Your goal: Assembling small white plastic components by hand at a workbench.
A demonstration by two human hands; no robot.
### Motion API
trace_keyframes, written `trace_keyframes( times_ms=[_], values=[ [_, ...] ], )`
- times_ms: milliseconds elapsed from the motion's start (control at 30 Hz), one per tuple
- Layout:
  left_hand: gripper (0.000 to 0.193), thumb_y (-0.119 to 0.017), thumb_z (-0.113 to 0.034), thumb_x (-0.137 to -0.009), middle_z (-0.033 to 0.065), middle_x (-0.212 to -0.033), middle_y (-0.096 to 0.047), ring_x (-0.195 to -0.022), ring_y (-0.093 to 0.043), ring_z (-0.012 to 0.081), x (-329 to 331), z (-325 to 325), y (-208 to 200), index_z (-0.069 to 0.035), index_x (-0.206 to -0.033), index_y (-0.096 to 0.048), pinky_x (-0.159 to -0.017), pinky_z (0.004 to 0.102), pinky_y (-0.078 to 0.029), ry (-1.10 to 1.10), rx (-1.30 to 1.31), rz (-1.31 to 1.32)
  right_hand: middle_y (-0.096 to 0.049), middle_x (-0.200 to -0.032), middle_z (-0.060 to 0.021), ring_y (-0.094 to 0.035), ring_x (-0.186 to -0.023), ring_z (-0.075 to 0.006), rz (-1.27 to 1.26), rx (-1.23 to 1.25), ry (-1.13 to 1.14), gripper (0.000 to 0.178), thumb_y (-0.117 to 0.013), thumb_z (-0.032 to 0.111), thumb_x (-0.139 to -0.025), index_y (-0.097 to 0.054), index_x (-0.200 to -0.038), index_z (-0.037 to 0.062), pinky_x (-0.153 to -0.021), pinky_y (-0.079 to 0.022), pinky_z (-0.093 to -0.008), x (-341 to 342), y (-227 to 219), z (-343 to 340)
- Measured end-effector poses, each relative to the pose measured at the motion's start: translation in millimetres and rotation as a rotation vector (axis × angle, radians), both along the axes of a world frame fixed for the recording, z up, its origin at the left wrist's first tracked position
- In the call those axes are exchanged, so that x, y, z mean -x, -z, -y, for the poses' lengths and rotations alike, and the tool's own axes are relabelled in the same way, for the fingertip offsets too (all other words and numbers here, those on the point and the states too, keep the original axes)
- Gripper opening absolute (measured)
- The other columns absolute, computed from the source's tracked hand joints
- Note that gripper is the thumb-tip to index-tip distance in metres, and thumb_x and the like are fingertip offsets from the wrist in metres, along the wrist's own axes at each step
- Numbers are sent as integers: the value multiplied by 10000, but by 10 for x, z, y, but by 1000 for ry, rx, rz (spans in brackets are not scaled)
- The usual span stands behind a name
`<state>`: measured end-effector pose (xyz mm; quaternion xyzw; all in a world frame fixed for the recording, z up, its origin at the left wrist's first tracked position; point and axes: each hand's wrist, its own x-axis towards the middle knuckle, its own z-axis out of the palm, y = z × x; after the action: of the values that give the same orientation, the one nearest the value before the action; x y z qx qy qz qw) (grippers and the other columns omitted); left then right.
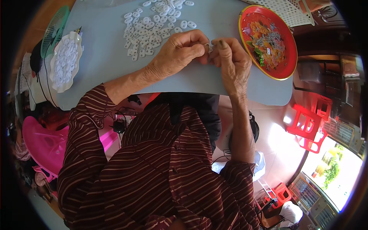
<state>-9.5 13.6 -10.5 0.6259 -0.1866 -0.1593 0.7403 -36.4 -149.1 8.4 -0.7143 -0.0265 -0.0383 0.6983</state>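
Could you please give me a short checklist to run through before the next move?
1. Left hand and right hand together over the table: ok.
2. Small white piece between the hands: ok, partly visible.
3. Firm hold on that piece: cannot tell, mostly hidden.
4. Red tray near the right hand: ok.
5. Loose white pieces spread beyond the left hand: ok.

The small white oval pieces with paired holes (149, 25) are smooth, plastic-looking parts. The blue-grey tabletop (214, 15) presents a smooth, matt surface. The round red gold-rimmed tray (289, 51) has a glossy, patterned finish; the small silver-grey pieces (272, 39) inside appear metallic. The white perforated basket (285, 12) resembles plastic. The maroon striped shirt (142, 153) is creased, matt cloth.
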Motion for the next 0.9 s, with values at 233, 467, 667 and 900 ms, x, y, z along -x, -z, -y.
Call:
trace_keyframes(
  times_ms=[233, 467, 667, 900],
  values=[
    [126, -497, -89, -881, 24, -726, -606, -697, -566, 70, 4, 2, -18, 3, -908, -578, -659, 216, -465, 40, -18, 4, -594, -692, -11, -504, -623, -53, 94, 48, -24, 136, -623, 127, -882, -618, -886, -9, -549, -405, -196, -8, 92, 25],
    [131, -510, -102, -894, 28, -732, -603, -715, -564, 73, 44, 50, 11, 8, -931, -569, -676, 213, -460, 9, 10, 5, -595, -672, 4, -502, -612, -53, 44, 73, 26, 128, -652, 108, -859, -622, -846, -16, -554, -410, -197, 11, 44, 19],
    [132, -532, -123, -905, 31, -750, -607, -716, -563, 75, 41, 60, -7, 1, -927, -572, -676, 216, -457, 20, 81, -5, -623, -731, -25, -524, -641, -60, 9, -59, -19, 155, -657, 117, -858, -610, -855, -31, -580, -427, -198, 5, 71, 20],
    [101, -590, -78, -830, 56, -760, -586, -769, -550, 220, -277, -165, -317, -43, -923, -607, -736, 318, -467, -256, -585, 897, -634, -777, -53, -558, -652, -72, -22, -76, -13, 136, -624, 102, -875, -596, -900, -29, -596, -458, -208, 5, 20, -14]
  ],
)
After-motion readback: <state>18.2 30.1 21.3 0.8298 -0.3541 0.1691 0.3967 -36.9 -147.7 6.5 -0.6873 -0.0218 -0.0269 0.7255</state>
